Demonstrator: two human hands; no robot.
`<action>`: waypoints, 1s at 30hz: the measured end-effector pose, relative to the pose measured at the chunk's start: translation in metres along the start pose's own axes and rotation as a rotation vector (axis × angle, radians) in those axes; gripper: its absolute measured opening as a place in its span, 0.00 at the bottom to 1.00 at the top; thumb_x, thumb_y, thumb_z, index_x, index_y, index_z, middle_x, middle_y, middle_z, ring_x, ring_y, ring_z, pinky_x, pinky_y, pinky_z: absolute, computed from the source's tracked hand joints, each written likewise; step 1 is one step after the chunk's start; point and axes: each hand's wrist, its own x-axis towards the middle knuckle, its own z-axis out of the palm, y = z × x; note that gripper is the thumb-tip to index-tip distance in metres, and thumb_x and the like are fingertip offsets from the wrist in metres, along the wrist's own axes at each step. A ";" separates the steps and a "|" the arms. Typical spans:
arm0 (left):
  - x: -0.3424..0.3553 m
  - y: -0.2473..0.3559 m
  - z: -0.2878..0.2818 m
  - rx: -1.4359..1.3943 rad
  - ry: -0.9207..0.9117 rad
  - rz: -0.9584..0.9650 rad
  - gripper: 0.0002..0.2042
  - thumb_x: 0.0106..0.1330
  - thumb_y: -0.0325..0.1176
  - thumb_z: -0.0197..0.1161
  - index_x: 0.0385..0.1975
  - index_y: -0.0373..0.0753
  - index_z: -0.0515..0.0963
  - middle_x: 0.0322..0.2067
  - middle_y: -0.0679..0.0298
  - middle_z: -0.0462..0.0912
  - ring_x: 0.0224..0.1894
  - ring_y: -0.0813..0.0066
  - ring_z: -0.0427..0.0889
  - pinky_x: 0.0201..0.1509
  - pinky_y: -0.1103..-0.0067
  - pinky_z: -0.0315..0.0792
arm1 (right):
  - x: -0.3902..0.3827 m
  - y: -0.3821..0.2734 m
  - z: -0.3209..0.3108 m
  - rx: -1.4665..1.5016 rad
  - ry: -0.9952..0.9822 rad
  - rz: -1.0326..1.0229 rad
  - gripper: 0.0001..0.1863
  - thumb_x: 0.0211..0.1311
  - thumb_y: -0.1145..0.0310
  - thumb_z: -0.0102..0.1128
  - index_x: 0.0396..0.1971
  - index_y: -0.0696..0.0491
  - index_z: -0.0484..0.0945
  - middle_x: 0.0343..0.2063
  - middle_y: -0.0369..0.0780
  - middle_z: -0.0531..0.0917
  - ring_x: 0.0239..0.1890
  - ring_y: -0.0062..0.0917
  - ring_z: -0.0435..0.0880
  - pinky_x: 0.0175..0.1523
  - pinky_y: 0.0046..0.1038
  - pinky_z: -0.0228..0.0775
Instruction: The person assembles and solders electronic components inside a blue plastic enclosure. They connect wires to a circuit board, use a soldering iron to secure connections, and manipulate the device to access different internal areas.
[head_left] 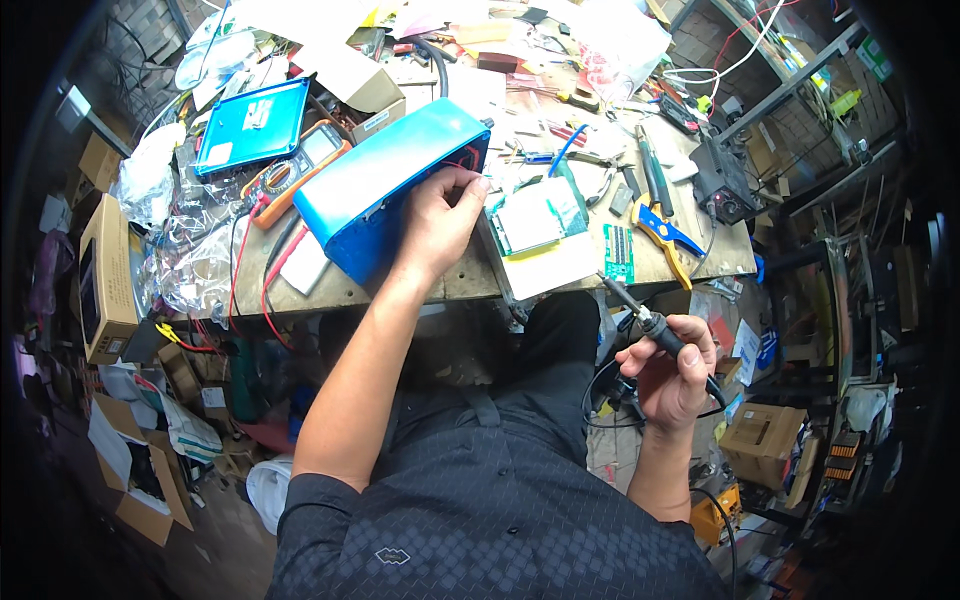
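Note:
A blue metal case stands on the workbench, its open side turned to the right. At that open side is my left hand, thumb and fingers pinched together near the rim; whatever lies between the fingertips is too small to make out. Red wire shows inside the case just beyond the hand. My right hand grips a soldering iron by its dark handle, in front of the bench edge. The iron's tip points up and left, toward a small green circuit board on the bench.
A multimeter and a blue lid lie left of the case. Yellow-and-blue wire strippers, pliers and a soldering station are on the right. Papers and tools crowd the back of the workbench. Cardboard boxes stand around it.

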 end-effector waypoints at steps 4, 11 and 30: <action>-0.001 0.003 -0.001 0.055 -0.029 -0.012 0.15 0.74 0.41 0.69 0.40 0.32 0.87 0.31 0.67 0.87 0.33 0.83 0.80 0.42 0.81 0.75 | -0.003 0.001 -0.002 0.007 0.006 0.006 0.21 0.71 0.65 0.60 0.56 0.63 0.75 0.36 0.57 0.89 0.32 0.43 0.93 0.48 0.46 0.88; 0.008 0.030 0.001 0.156 -0.106 -0.154 0.19 0.65 0.44 0.77 0.40 0.30 0.89 0.33 0.60 0.90 0.35 0.79 0.83 0.45 0.80 0.76 | -0.004 0.002 0.001 0.016 -0.008 0.017 0.20 0.71 0.64 0.60 0.55 0.63 0.75 0.35 0.57 0.89 0.31 0.42 0.92 0.48 0.46 0.88; 0.014 0.005 0.003 -0.084 -0.052 -0.164 0.21 0.71 0.48 0.71 0.42 0.31 0.89 0.36 0.61 0.90 0.39 0.79 0.84 0.47 0.80 0.74 | -0.006 0.009 0.013 0.018 -0.067 0.036 0.19 0.71 0.66 0.60 0.54 0.63 0.75 0.36 0.57 0.89 0.32 0.42 0.92 0.48 0.46 0.88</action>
